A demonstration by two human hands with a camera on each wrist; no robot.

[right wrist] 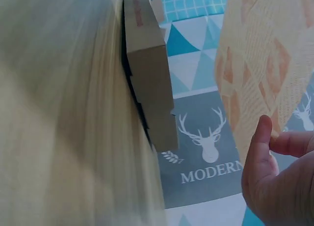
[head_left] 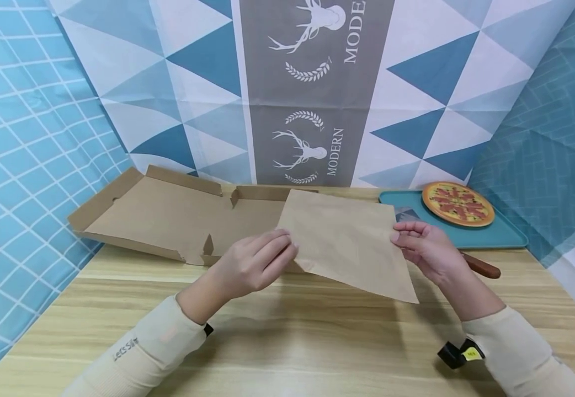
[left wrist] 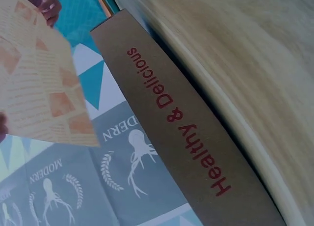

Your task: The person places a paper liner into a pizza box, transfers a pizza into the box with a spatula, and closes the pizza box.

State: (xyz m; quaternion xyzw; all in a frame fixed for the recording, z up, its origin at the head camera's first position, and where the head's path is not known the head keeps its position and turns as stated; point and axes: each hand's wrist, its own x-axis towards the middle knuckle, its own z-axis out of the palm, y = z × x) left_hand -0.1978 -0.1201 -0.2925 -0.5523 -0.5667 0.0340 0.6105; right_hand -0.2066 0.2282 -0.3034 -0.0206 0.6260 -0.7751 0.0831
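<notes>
A square sheet of brown paper is held up between both hands, tilted above the table. My left hand pinches its left edge, and my right hand pinches the right edge between thumb and fingers. From below, the wrist views show newspaper-style print with orange patches on the paper. Behind the sheet's left part lies an open cardboard pizza box, its lid folded out to the left. Red lettering "Healthy & Delicious" runs along the box's front wall. The sheet hides the right part of the box.
At the back right, a pizza rests on a teal tray. A tool with a wooden handle and a metal blade lies partly behind my right hand. Patterned cloth hangs behind the wooden table.
</notes>
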